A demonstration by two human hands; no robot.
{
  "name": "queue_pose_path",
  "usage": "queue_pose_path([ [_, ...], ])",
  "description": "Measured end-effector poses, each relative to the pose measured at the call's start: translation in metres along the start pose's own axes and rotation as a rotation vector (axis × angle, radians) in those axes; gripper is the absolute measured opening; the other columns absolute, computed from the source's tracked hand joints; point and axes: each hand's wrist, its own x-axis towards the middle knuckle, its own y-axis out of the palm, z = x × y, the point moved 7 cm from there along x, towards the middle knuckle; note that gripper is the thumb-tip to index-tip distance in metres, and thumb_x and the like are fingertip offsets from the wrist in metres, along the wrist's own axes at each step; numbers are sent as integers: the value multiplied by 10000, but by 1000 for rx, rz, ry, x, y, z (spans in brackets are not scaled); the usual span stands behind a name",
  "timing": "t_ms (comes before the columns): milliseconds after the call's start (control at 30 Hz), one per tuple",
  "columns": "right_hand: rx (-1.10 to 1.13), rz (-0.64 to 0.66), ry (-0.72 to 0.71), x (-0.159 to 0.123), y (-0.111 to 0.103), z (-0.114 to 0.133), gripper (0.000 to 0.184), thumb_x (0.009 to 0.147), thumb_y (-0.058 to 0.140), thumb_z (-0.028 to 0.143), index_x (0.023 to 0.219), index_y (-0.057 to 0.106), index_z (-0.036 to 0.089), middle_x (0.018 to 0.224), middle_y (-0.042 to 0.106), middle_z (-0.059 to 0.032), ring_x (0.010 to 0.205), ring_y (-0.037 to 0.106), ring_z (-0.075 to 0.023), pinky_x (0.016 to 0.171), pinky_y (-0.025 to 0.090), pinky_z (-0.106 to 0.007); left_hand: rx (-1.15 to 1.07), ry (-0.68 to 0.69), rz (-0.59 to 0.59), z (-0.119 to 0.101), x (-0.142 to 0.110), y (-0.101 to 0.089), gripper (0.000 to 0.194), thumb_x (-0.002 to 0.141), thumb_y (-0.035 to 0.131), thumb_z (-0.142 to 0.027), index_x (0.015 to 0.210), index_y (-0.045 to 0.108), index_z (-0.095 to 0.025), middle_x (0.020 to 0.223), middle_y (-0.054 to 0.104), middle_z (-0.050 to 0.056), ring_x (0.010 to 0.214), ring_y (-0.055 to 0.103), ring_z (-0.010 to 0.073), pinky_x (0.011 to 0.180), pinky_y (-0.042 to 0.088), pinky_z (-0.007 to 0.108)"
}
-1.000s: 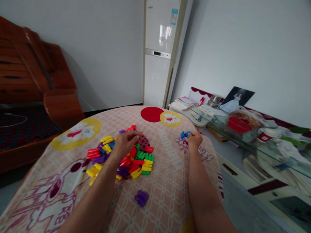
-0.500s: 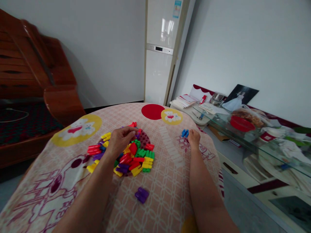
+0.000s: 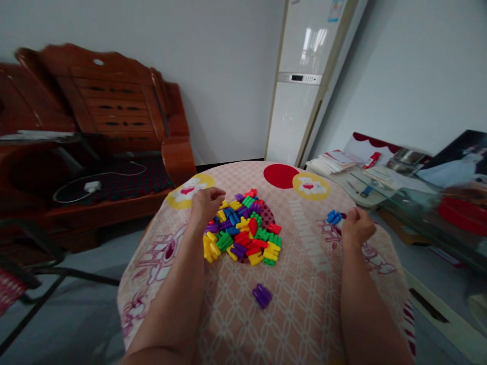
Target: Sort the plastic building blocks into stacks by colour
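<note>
Plastic building blocks [image 3: 243, 225], assorted, lay heaped on the cloth-covered counter [image 3: 300, 309], curled left hand [image 3: 206, 205] at their edge, curled right hand [image 3: 356, 227] beside blue blocks [image 3: 334, 217], either grip untellable; light fingertip pinches best suited such pieces.

The left hand [image 3: 206, 207] is beside colourful blocks [image 3: 243, 224], the right hand [image 3: 357, 228] near blue pieces [image 3: 334, 217].

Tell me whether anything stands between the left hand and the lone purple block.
Yes: the pile of coloured blocks. Its left part lies across the straight line from the left hand to the lone purple block; beyond it, only tablecloth shows.
</note>
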Motion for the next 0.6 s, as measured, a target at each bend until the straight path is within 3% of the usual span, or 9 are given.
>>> queue_pose_path([
  [100, 74, 18, -69, -7, -1, 20, 319, 799, 458, 341, 799, 712, 147, 757, 699, -154, 716, 620, -256, 698, 449, -357, 159, 32, 78, 3, -1, 8, 271, 749, 586, -255, 918, 776, -165, 733, 740, 78, 704, 691, 224, 703, 510, 305],
  [300, 190, 190, -174, -32, 17, 55, 340, 821, 461, 422, 751, 680, 171, 652, 679, -90, 604, 591, -201, 629, 435, -305, 580, 101, 318, 8, -11, 39, 334, 758, 658, -307, 1058, 764, -204, 1103, 721, 142, 1022, 661, 310, 855, 504, 353],
  [433, 239, 280, -228, -44, 27, 66, 370, 826, 459, 448, 736, 671, 158, 610, 658, -74, 561, 566, -177, 605, 420, -284, 673, 69, 347, 12, -13, 45, 373, 817, 613, -325, 1163, 712, -229, 1183, 688, 122, 1096, 631, 286, 904, 499, 353],
  [600, 251, 315, -218, -47, 32, 65, 382, 825, 459, 461, 728, 667, 155, 585, 635, -60, 537, 538, -163, 587, 411, -273, 554, 129, 287, 4, -9, 44, 282, 770, 615, -225, 1021, 744, -209, 1068, 729, 78, 1016, 652, 238, 871, 496, 297],
])
